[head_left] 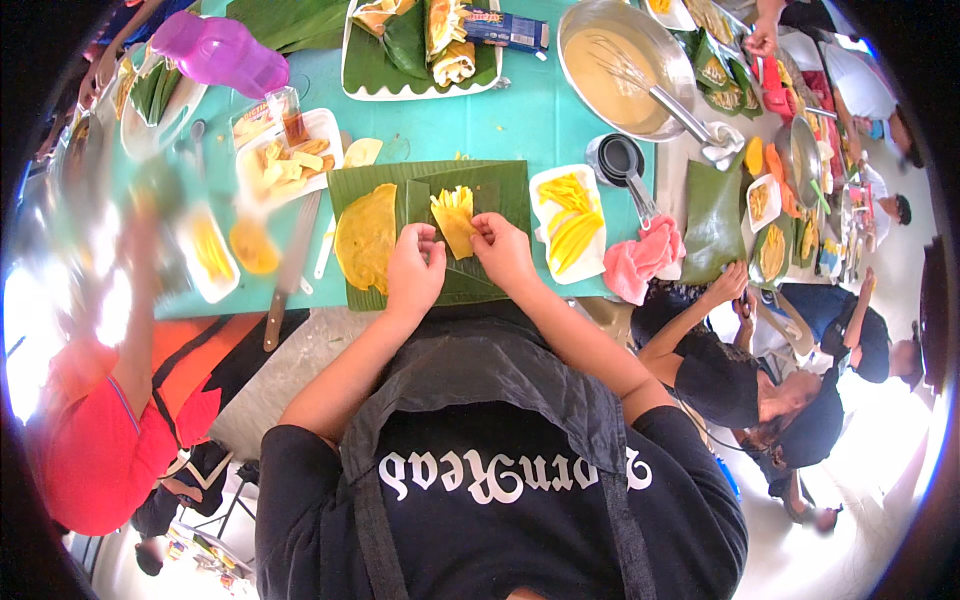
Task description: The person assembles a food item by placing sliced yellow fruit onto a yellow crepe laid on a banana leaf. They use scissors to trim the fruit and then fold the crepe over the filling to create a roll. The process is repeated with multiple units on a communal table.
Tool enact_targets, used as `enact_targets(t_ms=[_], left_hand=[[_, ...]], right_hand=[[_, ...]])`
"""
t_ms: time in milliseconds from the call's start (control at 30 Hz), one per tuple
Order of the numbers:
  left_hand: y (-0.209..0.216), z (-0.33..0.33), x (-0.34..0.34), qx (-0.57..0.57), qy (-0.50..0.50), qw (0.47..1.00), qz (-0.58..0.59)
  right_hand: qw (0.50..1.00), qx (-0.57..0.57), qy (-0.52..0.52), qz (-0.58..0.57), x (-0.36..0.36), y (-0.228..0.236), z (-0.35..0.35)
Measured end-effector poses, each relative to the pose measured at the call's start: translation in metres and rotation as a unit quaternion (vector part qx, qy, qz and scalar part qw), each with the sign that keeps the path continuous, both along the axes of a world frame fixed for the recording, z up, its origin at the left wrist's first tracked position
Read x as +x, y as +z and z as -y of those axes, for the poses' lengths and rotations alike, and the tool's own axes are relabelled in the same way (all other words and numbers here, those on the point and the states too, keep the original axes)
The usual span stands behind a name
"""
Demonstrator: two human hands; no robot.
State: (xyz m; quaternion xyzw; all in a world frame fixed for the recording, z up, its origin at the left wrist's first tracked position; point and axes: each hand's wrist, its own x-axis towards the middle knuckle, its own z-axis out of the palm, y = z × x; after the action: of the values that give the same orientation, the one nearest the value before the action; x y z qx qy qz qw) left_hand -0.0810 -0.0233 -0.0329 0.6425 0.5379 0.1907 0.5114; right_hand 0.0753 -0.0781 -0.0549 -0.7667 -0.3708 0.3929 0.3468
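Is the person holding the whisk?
No, the whisk rests in the bowl, while the left hand and right hand are by the yellow roll.

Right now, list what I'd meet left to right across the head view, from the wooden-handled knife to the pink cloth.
Wooden-handled knife, slim white utensil, flat yellow crepe, left hand, rolled yellow wrap, right hand, white tray of yellow strips, pink cloth.

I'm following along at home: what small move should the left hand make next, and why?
Probably steady the left side of the yellow roll with the left hand: the right hand is at its right edge, the left appears not to grip it, and pale yellow strips stick out of its far end.
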Motion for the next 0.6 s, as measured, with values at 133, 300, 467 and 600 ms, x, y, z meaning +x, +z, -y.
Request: enact_targets(t_ms=[133, 300, 467, 600], left_hand=[[-0.003, 0.005, 0.010, -0.058, 0.040, 0.997, -0.007], [0.018, -0.021, 0.018, 0.281, -0.127, 0.947, -0.090], [0.018, -0.066, 0.034, 0.361, -0.326, 0.864, -0.127], [0.014, -0.092, 0.051, 0.285, -0.521, 0.789, -0.157]], right_hand=[[1.000, -0.005, -0.013, -0.019, 0.002, -0.004, -0.002], [0.999, -0.044, 0.005, -0.007, 0.004, -0.001, -0.004], [0.998, -0.056, 0.012, 0.010, 0.001, 0.007, -0.006], [0.997, -0.061, 0.022, 0.043, -0.003, 0.009, -0.008]])
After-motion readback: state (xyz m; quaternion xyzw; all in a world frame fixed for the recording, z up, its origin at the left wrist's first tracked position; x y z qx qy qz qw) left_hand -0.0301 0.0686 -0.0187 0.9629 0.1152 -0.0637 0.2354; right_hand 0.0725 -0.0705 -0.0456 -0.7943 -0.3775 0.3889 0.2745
